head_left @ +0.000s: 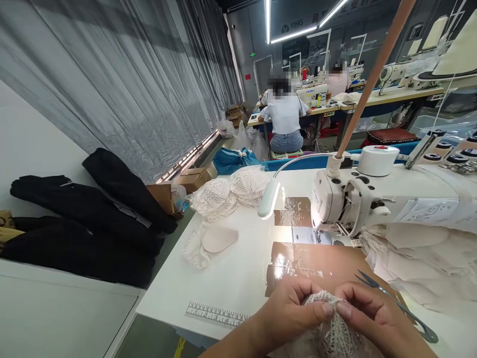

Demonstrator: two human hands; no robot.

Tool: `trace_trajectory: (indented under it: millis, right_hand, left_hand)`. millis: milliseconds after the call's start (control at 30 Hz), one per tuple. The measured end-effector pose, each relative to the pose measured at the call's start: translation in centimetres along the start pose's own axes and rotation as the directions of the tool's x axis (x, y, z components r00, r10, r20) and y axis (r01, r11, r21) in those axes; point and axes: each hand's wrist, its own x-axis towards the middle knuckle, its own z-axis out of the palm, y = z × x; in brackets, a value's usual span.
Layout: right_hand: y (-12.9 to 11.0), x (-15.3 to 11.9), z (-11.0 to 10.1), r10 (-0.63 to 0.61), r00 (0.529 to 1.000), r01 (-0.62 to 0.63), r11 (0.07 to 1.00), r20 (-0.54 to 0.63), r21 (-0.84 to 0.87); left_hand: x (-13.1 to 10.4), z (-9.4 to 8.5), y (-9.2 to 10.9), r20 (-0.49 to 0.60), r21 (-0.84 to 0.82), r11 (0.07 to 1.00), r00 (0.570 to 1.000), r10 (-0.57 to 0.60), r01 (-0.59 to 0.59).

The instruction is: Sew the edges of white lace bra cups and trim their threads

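Note:
Close to the table's front edge, a piece of white lace [333,332] is pinched between both my hands. My left hand [294,308] grips its upper edge from the left, thumb on top. From the right, my right hand [368,311] pinches the same edge, thumbs almost touching. The lower part of the lace hangs out of frame. Thread snips [397,301] lie beside my right hand on the brown taped area [316,261]. Beyond my hands stands a white sewing machine [357,194], its needle area lit by a small lamp [269,200].
Stacked lace cups [231,191] sit at the table's back left, with a beige pad [219,237] and lace in front. Pale fabric pieces [421,258] pile up right of the machine. A printed ruler [214,314] marks the front edge. A person [285,117] sits at another machine ahead.

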Motion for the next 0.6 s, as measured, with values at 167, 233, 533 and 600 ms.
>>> trace_trajectory:
  millis: [167,233,533,600]
  right_hand:
    - [-0.5,1.1,0.7,0.076,0.997,-0.076,0.997,-0.003,0.005]
    - [-0.4,1.3,0.2,0.061,0.998,-0.061,0.998,-0.019,-0.029]
    - [0.9,2.3,-6.4,-0.014,1.0,0.022,0.936,0.027,-0.351]
    - [0.3,3.2,-6.5,-0.069,0.997,0.082,0.9,0.046,-0.428]
  left_hand:
    - [0.6,0.3,0.0,-0.055,-0.263,0.962,0.994,-0.096,0.078]
    - [0.3,-0.4,0.8,-0.115,-0.317,0.945,0.986,-0.123,0.081]
    - [2.3,-5.4,6.2,-0.162,0.864,0.465,0.764,0.624,-0.196]
    - [5.1,-4.1,4.4,0.087,0.936,0.232,0.813,0.576,-0.264]
